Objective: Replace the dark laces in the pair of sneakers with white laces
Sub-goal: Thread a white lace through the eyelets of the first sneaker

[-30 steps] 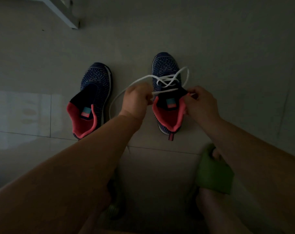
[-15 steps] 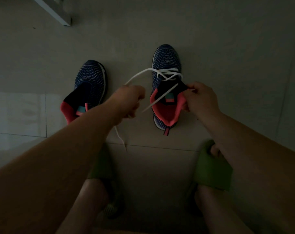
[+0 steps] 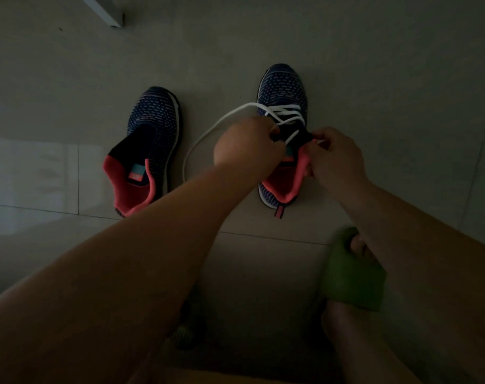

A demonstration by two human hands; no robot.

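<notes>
Two dark blue knit sneakers with pink lining stand on the floor. The left sneaker [image 3: 152, 139] has no lace in it. The right sneaker [image 3: 282, 90] has a white lace [image 3: 208, 131] crossed through its upper eyelets, and a long loop of that lace curves out to the left. My left hand [image 3: 246, 145] grips the lace at the sneaker's left eyelet side. My right hand [image 3: 335, 156] pinches the sneaker's right collar edge beside the tongue. No dark laces are in view.
A pale tiled floor [image 3: 402, 79] lies all around in dim light. A white furniture leg [image 3: 108, 12] stands at the far left. My foot in a green slipper [image 3: 352, 275] rests near the right sneaker's heel; a second foot is partly hidden under my left arm.
My left hand has come back up from the lower left to the sneaker's eyelets, and the lace now bows out in a wide loop. My right hand has stayed on the collar.
</notes>
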